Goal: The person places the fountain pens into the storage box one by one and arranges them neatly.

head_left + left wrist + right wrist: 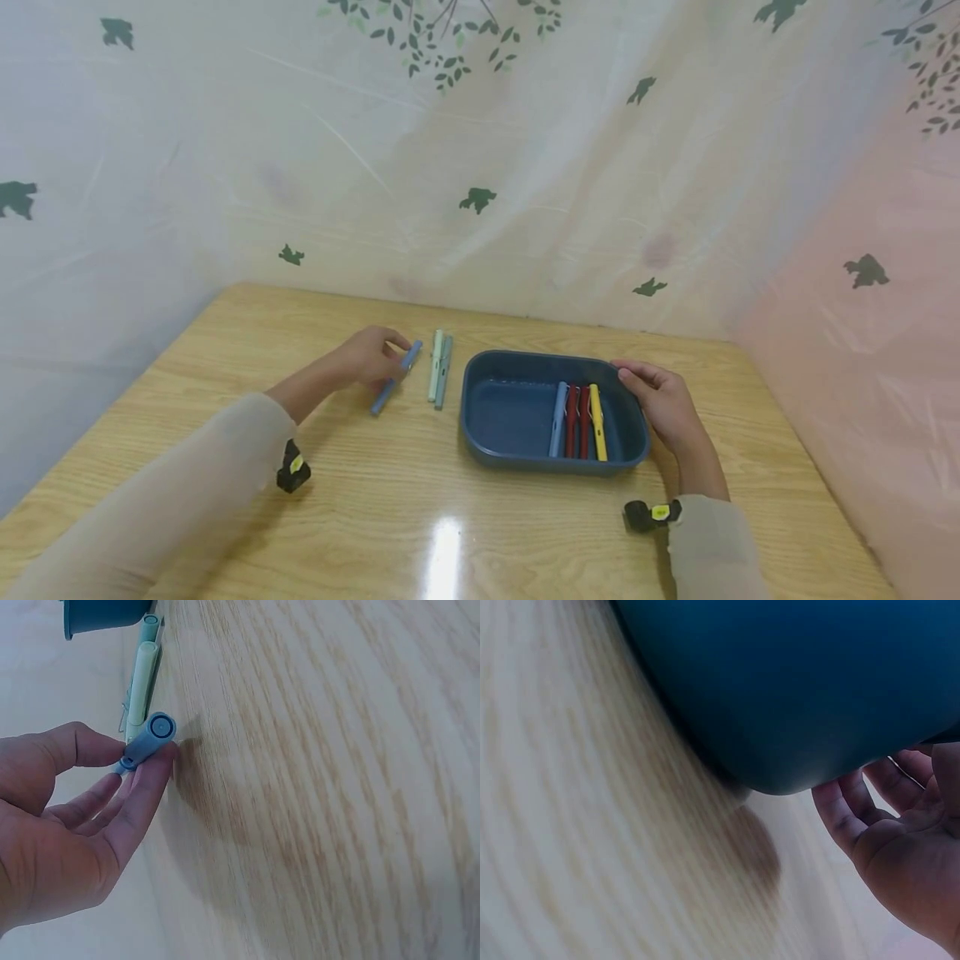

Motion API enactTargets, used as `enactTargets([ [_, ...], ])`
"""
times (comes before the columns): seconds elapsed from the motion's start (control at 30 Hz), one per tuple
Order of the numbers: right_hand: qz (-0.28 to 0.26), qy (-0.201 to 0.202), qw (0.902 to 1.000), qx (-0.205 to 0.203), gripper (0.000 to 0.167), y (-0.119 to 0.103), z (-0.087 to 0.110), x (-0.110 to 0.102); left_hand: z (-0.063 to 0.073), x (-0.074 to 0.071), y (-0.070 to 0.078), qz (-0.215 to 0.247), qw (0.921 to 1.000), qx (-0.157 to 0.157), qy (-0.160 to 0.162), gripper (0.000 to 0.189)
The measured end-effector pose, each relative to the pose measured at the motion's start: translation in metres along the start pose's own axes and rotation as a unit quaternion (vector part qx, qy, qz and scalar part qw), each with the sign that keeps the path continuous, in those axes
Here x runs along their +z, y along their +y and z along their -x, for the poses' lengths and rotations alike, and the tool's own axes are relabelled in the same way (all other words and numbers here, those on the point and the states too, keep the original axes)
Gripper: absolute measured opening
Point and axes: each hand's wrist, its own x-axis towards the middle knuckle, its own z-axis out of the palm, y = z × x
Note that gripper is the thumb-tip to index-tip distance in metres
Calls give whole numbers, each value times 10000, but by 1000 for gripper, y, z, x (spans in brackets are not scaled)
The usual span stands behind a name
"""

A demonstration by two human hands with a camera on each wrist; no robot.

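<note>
Between thumb and fingers, my left hand pinches a blue pen, which slants over the table; the left wrist view shows the pen's round end. Just right of it, a pale green pen and a grey-green pen lie side by side. My right hand grips the dark blue box at its far right corner, thumb over the rim and fingers against the outer wall. Inside the box, another blue pen, two red pens and a yellow pen stand in a row.
The wooden table carries everything, with a bright light reflection near its front. A patterned curtain hangs behind the table's back edge and along the right side. Black cameras are strapped at both wrists.
</note>
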Motion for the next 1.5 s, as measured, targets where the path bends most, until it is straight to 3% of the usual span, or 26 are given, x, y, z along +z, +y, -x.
enactTargets([
  [0.53,-46,-2,10000,29,53,1,1,-1,8,-11,5,1060,9942,118,-98,54],
  [1.0,-92,-33,10000,14,54,-2,2,0,12,-25,24,1599,9866,300,-85,60],
  [1.5,-109,-1,9999,2,58,2,-1,-1,9,-16,50,2035,9771,623,-34,55],
])
